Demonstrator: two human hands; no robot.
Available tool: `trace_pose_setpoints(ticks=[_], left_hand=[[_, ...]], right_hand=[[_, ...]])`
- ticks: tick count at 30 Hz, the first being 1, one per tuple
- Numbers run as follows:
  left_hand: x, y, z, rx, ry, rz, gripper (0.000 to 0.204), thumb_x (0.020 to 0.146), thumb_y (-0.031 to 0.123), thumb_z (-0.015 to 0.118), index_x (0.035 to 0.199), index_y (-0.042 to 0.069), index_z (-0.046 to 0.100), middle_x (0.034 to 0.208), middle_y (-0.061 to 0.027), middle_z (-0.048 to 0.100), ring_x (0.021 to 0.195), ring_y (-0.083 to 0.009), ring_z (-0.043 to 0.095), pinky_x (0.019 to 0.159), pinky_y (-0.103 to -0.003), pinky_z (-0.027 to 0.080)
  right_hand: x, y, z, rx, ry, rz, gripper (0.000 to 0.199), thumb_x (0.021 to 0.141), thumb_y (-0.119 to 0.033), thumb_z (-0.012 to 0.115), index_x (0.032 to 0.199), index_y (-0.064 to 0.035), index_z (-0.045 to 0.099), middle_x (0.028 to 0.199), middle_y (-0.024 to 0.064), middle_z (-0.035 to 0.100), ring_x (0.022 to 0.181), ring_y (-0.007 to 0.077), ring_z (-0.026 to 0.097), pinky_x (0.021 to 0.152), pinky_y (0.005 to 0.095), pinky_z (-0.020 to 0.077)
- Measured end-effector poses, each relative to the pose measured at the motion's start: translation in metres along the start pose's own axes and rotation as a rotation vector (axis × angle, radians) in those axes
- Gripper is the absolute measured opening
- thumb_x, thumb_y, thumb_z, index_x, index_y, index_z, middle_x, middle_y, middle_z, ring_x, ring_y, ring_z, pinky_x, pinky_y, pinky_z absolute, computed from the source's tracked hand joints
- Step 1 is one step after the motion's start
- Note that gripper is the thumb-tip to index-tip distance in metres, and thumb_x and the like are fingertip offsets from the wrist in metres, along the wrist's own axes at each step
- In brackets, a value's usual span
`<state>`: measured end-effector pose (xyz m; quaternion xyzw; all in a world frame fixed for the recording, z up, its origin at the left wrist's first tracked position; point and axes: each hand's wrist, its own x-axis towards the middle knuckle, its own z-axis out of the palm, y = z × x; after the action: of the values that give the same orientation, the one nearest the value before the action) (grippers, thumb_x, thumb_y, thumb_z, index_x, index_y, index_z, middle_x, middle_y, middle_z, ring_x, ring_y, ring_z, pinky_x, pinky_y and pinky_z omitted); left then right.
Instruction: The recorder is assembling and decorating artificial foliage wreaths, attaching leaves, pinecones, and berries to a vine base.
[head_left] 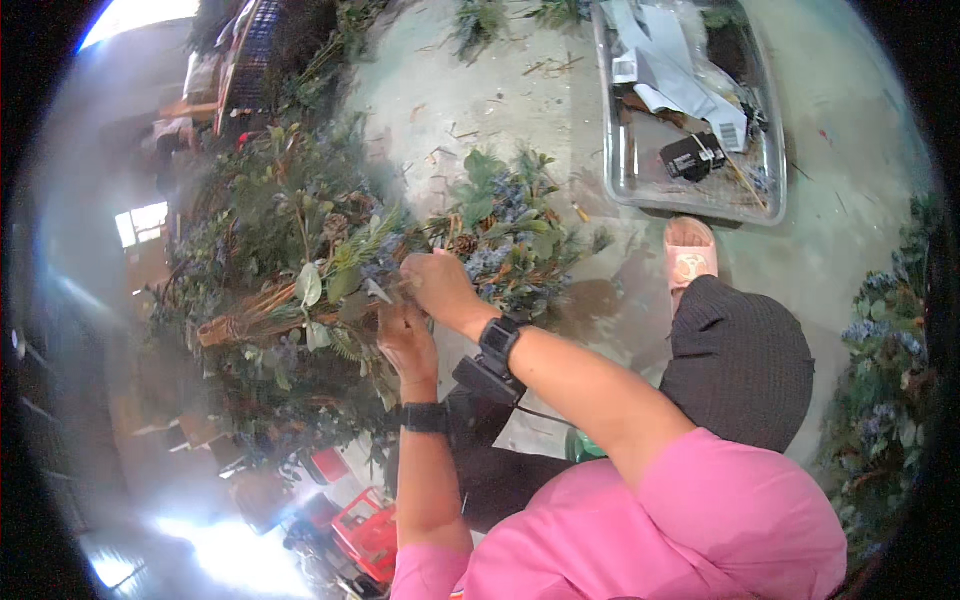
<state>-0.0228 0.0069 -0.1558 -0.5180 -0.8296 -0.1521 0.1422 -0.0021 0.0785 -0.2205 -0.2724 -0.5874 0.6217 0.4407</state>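
Greenery (pixel 343 282), left of centre on the floor (pixel 820 190) side of the view, with both hands at its near right part. Set with blue sprigs (pixel 487 262), at least 2 cones (pixel 335 227), and brown stems (pixel 265 305) bundled toward the left. Right hand (pixel 440 285): above the left, fingers narrowed to a pinch on the greenery, exact sprig hidden. Left hand (pixel 405 338): just below the right, fingers bent, tips lost among leaves; cannot tell wide from narrow, nor anything held. Upper right: clear bin (pixel 690 204) with papers (pixel 665 60) and a black box (pixel 690 157); near its lower edge, a pink sandal (pixel 690 262).

Step in hand, as judged: close 2-handed fixing or arranging of 1 sprig, apparently unfinished. Called for next, as judged: steady support from below, a small twist or tuck from above, then a light test of firmness before release.
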Motion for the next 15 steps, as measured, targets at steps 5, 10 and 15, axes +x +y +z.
trace_pose_setpoints(ticks=[5,10,15], left_hand=[[-0.004,-0.013,0.006,0.045,-0.005,-0.178,0.018,0.081,0.01,0.053,0.093,-0.002,0.061,0.087,-0.0189,0.061,0.075,-0.0323,0.059,0.065,-0.036,0.046],[0.0,-0.017,0.004,0.017,0.099,-0.077,0.014,0.08,0.01,0.055,0.084,-0.001,0.062,0.078,-0.0176,0.059,0.065,-0.0318,0.056,0.06,-0.036,0.045],[0.007,-0.021,0.016,0.007,0.222,-0.061,0.018,0.08,0.014,0.058,0.07,-0.001,0.058,0.067,-0.0162,0.053,0.057,-0.0306,0.05,0.052,-0.039,0.038]], right_hand=[[0.006,-0.016,-0.004,-0.105,-0.121,0.083,0.011,0.069,-0.003,0.054,0.079,-0.0011,0.057,0.072,0.0199,0.058,0.069,0.0387,0.056,0.059,0.0404,0.0459],[0.016,-0.028,-0.012,-0.229,-0.194,0.143,0.017,0.068,0.0,0.051,0.084,-0.0027,0.056,0.072,0.0213,0.058,0.073,0.0385,0.056,0.063,0.0437,0.0447],[0.006,-0.008,-0.003,-0.042,-0.117,0.076,0.009,0.069,-0.005,0.059,0.077,-0.0006,0.057,0.071,0.0209,0.058,0.067,0.0381,0.055,0.059,0.0387,0.0444]])
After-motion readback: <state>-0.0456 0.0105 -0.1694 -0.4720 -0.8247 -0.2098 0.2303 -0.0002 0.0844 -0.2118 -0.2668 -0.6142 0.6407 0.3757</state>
